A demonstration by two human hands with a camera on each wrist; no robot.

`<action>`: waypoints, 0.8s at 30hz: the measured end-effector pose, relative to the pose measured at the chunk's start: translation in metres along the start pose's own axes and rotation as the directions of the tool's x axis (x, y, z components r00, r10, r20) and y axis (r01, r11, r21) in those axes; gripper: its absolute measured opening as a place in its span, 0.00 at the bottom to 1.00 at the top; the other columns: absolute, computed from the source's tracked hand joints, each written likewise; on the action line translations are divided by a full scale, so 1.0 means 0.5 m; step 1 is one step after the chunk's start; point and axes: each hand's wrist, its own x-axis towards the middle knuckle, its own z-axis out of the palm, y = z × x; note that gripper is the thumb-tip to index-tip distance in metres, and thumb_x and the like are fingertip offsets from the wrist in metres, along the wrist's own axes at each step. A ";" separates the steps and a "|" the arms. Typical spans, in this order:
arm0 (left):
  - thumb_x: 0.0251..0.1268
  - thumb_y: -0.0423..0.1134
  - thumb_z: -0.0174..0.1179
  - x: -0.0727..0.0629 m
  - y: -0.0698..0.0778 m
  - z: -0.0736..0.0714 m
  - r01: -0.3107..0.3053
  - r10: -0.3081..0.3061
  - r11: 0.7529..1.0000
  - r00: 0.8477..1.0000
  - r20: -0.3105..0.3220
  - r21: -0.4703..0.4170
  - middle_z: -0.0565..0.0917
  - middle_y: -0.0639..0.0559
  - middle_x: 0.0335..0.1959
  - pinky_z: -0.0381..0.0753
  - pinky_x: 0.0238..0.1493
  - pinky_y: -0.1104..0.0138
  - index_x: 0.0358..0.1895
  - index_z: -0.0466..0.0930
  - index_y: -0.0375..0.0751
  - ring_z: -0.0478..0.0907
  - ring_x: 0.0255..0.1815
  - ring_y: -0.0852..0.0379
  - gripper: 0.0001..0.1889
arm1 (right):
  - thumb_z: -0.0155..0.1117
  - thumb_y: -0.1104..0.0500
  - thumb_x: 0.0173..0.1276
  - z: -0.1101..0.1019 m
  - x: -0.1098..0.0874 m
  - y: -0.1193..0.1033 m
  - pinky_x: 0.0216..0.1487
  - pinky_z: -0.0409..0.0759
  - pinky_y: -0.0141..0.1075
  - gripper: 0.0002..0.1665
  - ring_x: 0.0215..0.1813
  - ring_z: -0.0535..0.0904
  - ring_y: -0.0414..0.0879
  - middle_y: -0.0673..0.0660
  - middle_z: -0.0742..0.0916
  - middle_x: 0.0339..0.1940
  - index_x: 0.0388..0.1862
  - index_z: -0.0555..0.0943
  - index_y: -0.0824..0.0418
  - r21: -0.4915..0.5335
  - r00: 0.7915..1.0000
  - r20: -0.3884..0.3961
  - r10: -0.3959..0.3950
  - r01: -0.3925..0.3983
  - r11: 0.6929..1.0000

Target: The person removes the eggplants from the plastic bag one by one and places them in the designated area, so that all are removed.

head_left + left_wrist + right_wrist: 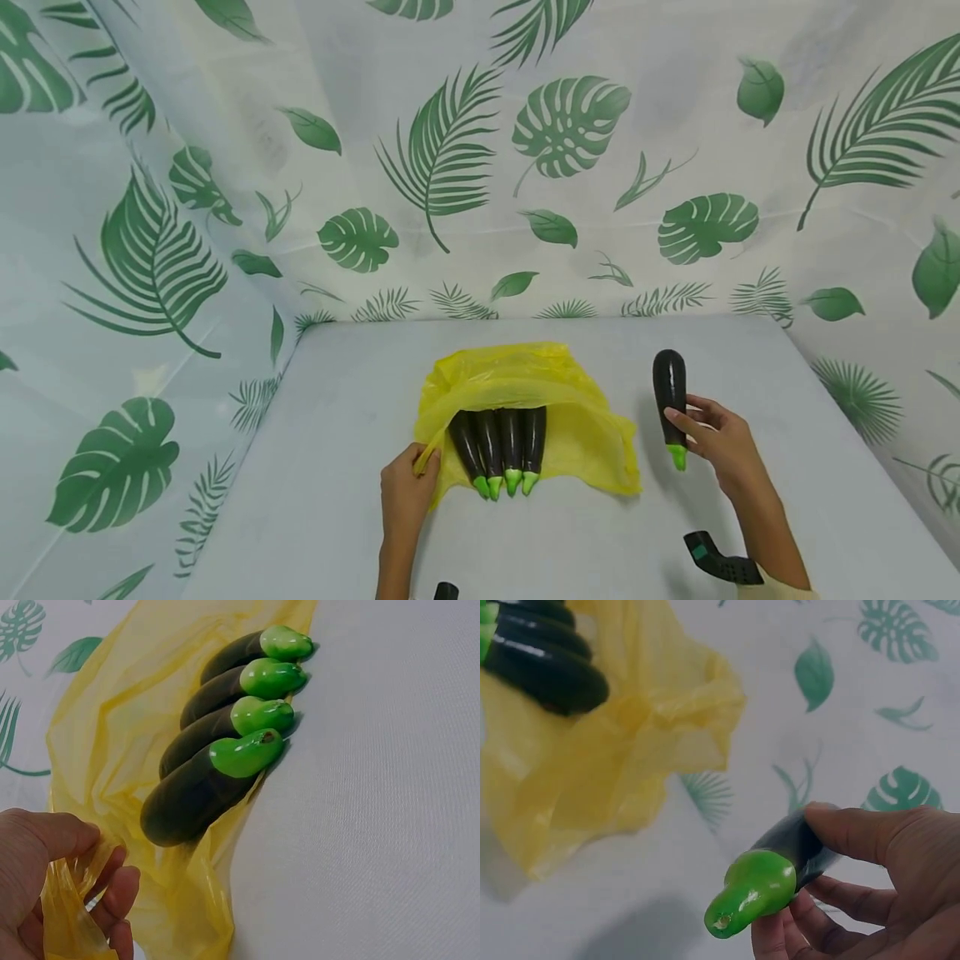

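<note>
A yellow plastic bag (517, 367) lies on the white table with its mouth toward me. Several dark eggplants (500, 446) with bright green stem ends rest side by side in its mouth, stems pointing out. My left hand (407, 492) pinches the left edge of the bag's opening; the gathered plastic (75, 900) shows between thumb and fingers in the left wrist view. To the right of the bag, my right hand (716, 442) grips another eggplant (670, 392) around its lower half, raised over the table, its green stem end (754, 892) pointing down toward me.
The white table (322, 417) runs back to a wall of white cloth (465, 275) printed with green leaves, which also hangs along the left and right sides. A black wrist device (720, 558) sits on the right forearm.
</note>
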 end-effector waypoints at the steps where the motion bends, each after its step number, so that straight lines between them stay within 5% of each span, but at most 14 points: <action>1: 0.60 0.39 0.67 0.000 0.000 0.000 -0.001 0.001 1.000 1.000 0.001 -0.001 0.82 0.53 0.23 0.69 0.25 0.71 0.34 0.84 0.41 0.69 0.22 0.62 0.05 | 0.66 0.32 0.58 0.003 0.022 0.026 0.41 0.84 0.32 0.50 0.42 0.81 0.35 0.60 0.77 0.57 0.72 0.66 0.58 -0.013 1.000 -0.017 0.011 -0.011 1.000; 7: 0.60 0.39 0.67 0.000 0.002 0.003 -0.001 0.001 1.000 1.000 0.004 0.001 0.82 0.52 0.23 0.68 0.24 0.71 0.34 0.84 0.41 0.68 0.22 0.62 0.05 | 0.62 0.24 0.54 0.019 0.084 0.089 0.43 0.84 0.34 0.57 0.53 0.80 0.51 0.64 0.77 0.62 0.71 0.66 0.60 -0.120 0.998 -0.020 0.059 -0.061 0.991; 15: 0.60 0.39 0.67 0.001 0.002 0.005 0.009 -0.009 1.000 1.000 0.001 -0.002 0.82 0.53 0.23 0.68 0.24 0.71 0.33 0.84 0.41 0.68 0.21 0.62 0.05 | 0.66 0.33 0.59 0.024 0.026 -0.030 0.31 0.80 0.31 0.52 0.54 0.80 0.58 0.71 0.77 0.62 0.68 0.67 0.69 -0.175 0.987 0.043 0.152 -0.142 0.974; 24: 0.59 0.38 0.67 0.001 0.001 0.002 0.013 -0.013 1.000 1.000 -0.005 0.006 0.84 0.52 0.25 0.68 0.25 0.71 0.34 0.85 0.41 0.69 0.22 0.62 0.05 | 0.63 0.45 0.67 0.038 -0.004 -0.091 0.47 0.82 0.44 0.41 0.50 0.80 0.60 0.75 0.76 0.60 0.66 0.67 0.74 -0.231 0.983 0.034 0.182 -0.170 0.958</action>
